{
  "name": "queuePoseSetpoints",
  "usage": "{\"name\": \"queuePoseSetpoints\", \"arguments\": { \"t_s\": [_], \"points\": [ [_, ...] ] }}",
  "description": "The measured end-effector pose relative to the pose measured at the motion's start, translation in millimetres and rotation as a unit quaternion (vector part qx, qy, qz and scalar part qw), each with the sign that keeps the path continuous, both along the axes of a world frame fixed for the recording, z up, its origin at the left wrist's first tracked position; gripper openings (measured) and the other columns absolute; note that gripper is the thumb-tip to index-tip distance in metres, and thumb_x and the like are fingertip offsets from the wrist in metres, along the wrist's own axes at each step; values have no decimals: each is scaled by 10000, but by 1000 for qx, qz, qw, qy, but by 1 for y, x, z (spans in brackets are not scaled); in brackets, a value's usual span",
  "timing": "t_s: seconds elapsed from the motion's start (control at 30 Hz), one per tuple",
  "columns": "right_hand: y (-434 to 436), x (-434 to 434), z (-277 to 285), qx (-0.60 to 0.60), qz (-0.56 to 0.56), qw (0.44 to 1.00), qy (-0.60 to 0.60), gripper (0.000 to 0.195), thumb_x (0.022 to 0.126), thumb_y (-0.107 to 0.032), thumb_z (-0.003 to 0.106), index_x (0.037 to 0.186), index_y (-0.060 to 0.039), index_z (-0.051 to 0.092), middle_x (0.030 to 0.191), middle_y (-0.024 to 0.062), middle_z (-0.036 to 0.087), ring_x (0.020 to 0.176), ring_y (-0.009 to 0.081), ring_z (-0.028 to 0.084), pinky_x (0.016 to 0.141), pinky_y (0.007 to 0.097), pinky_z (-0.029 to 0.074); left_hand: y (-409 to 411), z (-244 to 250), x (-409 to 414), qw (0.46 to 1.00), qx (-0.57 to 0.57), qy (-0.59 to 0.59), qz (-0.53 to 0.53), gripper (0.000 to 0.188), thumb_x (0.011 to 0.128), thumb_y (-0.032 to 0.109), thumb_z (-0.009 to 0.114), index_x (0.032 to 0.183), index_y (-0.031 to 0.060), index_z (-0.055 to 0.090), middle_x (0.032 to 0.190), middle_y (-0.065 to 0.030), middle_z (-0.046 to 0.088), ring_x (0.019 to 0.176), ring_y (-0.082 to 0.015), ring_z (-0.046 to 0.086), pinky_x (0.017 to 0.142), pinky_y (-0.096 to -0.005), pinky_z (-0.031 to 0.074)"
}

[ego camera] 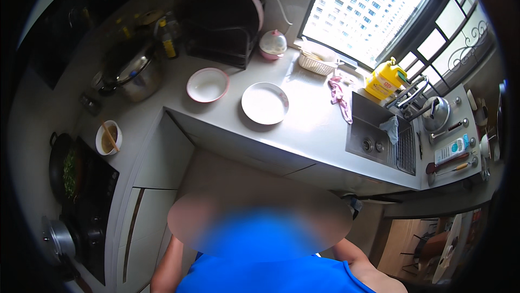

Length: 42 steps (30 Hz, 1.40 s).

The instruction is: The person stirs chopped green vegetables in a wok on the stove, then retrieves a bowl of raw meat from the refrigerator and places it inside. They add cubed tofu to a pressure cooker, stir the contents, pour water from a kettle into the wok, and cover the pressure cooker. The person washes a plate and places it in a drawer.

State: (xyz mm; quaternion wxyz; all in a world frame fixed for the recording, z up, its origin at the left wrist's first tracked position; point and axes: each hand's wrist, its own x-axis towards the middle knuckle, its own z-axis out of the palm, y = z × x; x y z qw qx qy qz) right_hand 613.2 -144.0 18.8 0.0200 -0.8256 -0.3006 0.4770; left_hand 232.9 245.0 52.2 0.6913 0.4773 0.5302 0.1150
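Observation:
Neither of my hands can be seen; my upper arms run down beside a blue top, and a blurred patch covers the area in front of my chest. On the grey countertop (308,126) before me stand a white bowl with a pink rim (208,85) and, right of it, a white plate (265,103) with a small pink pattern. A small white bowl (101,140) of brown liquid, with chopsticks (109,135) across it, sits near the hob. Chopped greens (70,175) lie in a black wok (57,167) at the left.
A pressure cooker (61,238) stands on the black hob (97,211). A large steel pot (140,77) occupies the corner. Along the window are an egg cooker (273,45), a white basket (317,65), a pink cloth (340,100) and a yellow jug (384,81) by the steel sink (365,120).

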Motion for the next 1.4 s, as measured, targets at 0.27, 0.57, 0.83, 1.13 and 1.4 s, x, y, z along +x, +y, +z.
{"name": "queuePoseSetpoints", "arguments": {
  "t_s": [0.27, 0.57, 0.83, 1.13, 1.4],
  "points": [
    [-38, 85, 10, 36, -20, 999, -31, 499, 895, -309, 607, 1285, 1, 568, 1193, 246, 633, 1137, 390, 598, 996, 455, 474, 54, 67, 243, 986, 29, -156, -42, 404, 985, 195, 563, 1326, 2, 464, 971, -121, 637, 826, -195, 661, 730, -334, 584],
    [-57, 133, 56, 104, -168, 978, -65, 458, 905, -283, 589, 1279, -20, 566, 1195, 253, 625, 1143, 412, 580, 990, 470, 466, 116, 47, 356, 986, 2, -165, 20, 627, 933, 183, 623, 1413, -9, 268, 1204, -239, 530, 912, -334, 664, 747, -401, 604],
    [-86, 117, 93, 123, -271, 954, -38, 509, 911, -354, 618, 1299, -29, 560, 1174, 214, 652, 1092, 357, 628, 935, 434, 499, 123, 42, 390, 992, 32, -97, 72, 616, 789, 0, 489, 1371, 42, 289, 1243, -223, 494, 987, -420, 627, 762, -533, 605],
    [-89, 242, 144, 324, -493, 792, 157, 420, 991, -220, 563, 1346, -6, 495, 1076, 119, 647, 945, 175, 655, 791, 305, 550, 59, 78, 429, 991, 43, -113, 61, 530, 789, 40, 512, 1293, 65, 350, 1166, -190, 532, 874, -347, 636, 623, -444, 597],
    [-66, 503, 164, 427, -438, 790, -33, 383, 945, -212, 603, 1282, -32, 581, 966, 85, 673, 796, 153, 678, 648, 284, 571, -65, 141, 527, 984, 18, -173, -39, 503, 789, -11, 473, 1267, 19, 316, 1063, -260, 595, 808, -361, 700, 569, -428, 643]
  ]
}}
